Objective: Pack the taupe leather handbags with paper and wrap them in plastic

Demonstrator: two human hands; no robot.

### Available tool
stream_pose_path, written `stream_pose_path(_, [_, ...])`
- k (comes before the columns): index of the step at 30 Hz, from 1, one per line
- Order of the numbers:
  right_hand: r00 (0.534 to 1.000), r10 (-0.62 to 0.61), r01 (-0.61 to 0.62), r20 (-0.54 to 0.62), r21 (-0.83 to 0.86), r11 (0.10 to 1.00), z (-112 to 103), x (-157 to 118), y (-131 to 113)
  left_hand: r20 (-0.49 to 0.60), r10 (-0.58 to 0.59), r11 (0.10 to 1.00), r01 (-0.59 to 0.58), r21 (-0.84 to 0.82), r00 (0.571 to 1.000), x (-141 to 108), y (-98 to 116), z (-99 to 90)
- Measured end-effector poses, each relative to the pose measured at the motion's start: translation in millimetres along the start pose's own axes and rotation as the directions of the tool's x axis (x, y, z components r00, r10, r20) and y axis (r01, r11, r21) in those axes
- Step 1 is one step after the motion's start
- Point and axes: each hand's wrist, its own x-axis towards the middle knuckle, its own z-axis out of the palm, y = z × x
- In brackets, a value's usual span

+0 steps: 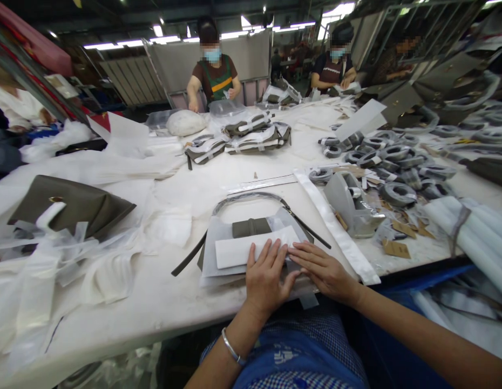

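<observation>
An olive-brown handbag point(251, 227) lies on the table in front of me, partly covered by translucent wrapping sheet point(218, 232). Its wrapped handle point(251, 195) arches away from me, and dark straps stick out at both sides. Across the bag's front lies a white foam strip point(235, 254). My left hand point(267, 275) rests flat on the strip with fingers spread. Beside it, my right hand point(321, 268) lies flat with fingers stretched out over the strip's right end and the wrapping. Neither hand grips anything.
A tape dispenser point(350, 202) stands to the right, past a long white strip point(336, 227). Rolled wrapped straps point(397, 156) pile up behind it. Another olive bag point(73, 205) lies left among white sheets. Wrapped bags point(255, 138) are stacked farther back. Masked co-workers point(214, 75) stand across the table.
</observation>
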Motion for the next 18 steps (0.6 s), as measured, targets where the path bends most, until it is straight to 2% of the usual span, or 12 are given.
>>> stream_pose_path(6, [0.999, 0.039, -0.039, 0.004, 0.036, 0.999, -3.2, 3.2, -2.7, -0.076, 0.002, 0.999, 0.001, 0.047, 0.997, 0.9, -2.5, 9.0])
stream_pose_path(11, [0.996, 0.089, -0.089, 0.002, 0.043, 0.995, -18.6, 33.2, -7.5, -0.18, 0.045, 0.995, -0.028, 0.095, 0.983, 1.5, -6.7, 19.4])
stream_pose_path(15, [0.993, 0.056, -0.049, 0.101, -0.079, 0.996, -10.9, 76.8, 14.1, -0.219, 0.065, 0.992, -0.039, 0.122, 0.974, 2.4, -7.3, 20.3])
stream_pose_path(18, [0.959, 0.114, -0.063, 0.258, -0.198, 0.978, 7.8, 103.8, 38.3, -0.196, 0.064, 0.991, -0.04, 0.125, 0.978, 1.9, -6.9, 19.8])
